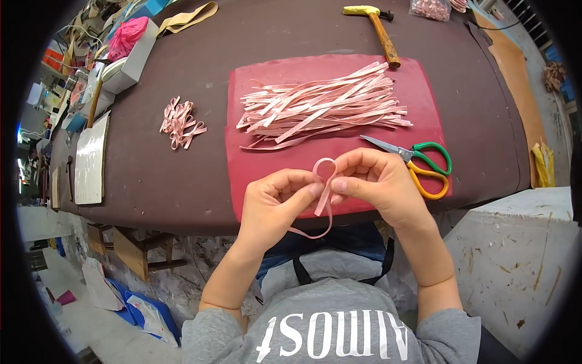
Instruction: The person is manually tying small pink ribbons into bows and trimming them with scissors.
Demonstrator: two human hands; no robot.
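A narrow pink strip (325,162) is bent into a loop between my two hands above the near edge of the red mat (273,164). My left hand (276,194) pinches the loop's left side, and the strip's long tail curves down below it. With thumb and fingertips, my right hand (376,182) grips the loop's right side, where a short end points downward. Beyond my hands lies a heap of loose pink strips (327,106) on the mat. Scissors (418,161) with one green and one yellow handle rest at my right hand, blades pointing left.
Left of the mat sits a small pile of looped pink bows (180,124) on the brown table (182,182). A hammer (382,36) lies at the far side. A white board (92,161) and a white box (133,57) with a pink bag stand at the left.
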